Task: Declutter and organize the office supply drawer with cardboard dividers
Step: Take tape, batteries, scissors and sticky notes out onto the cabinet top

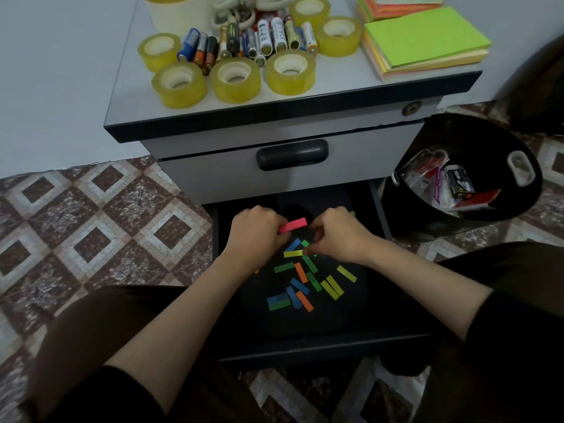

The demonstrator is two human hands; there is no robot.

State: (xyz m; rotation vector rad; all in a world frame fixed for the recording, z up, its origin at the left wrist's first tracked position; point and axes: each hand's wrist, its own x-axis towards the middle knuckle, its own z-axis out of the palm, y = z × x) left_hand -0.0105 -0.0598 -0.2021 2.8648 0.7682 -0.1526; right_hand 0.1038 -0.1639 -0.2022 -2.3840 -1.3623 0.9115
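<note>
Head view looked down into the open bottom drawer (323, 348) of the grey cabinet (213, 175), where both of my hands were working near the back. My left hand (254, 232) was curled around 1 pink strip bundle (293, 225), gripping its left end. The bundle's long axis ran left to right, with the free right end tilted slightly up toward my right hand (338, 236). My right fingers were curled too, with the fingertips pinching the right end of 1 yellow strip (293, 254), which lay almost level, pointing left, just below the pink bundle.

Loose coloured strips (302, 285) in green, blue, orange and yellow lay scattered on the dark drawer floor nearer to me, pointing every which way, some overlapping.

On the cabinet top, 6 yellowish tape rolls (235, 79) ringed a heap of batteries (259, 38), mostly lying with their ends toward me. Sticky-note pads (424, 38) were stacked at the right corner. To the right of the cabinet stood 1 black bin (494, 215) holding wrappers.
</note>
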